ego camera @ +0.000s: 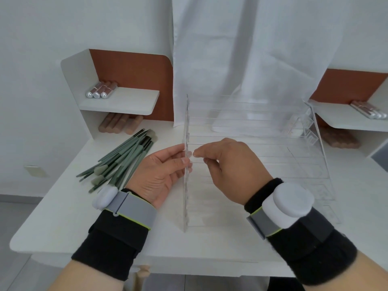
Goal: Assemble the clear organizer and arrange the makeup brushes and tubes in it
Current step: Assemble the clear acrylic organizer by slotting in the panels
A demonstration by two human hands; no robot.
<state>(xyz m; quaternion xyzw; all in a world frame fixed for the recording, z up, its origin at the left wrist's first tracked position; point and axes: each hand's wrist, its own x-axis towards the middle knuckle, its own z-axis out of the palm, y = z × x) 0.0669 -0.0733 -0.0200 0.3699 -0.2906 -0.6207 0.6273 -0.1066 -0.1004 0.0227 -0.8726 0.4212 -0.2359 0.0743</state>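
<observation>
- The assembly step is judged to be in hand: an upright clear side panel is held edge-on above the worktop, with its lower corner near the front edge.
- The panel is steadied by the left hand, whose fingertips are pressed against its left face, fingers nearly straight.
- Just right of the panel, the right hand is pinched at a small tab, thumb and forefinger closed together on the panel's edge.
- Next, the clear shelf strips lying right of the grip are probably to be seated in the panel's slots; careful alignment is called for.
- Left of the grip, green makeup brushes are heaped on the worktop.
- Beyond, tubes are lying on a white shelf; a white cloth is hung behind.
</observation>
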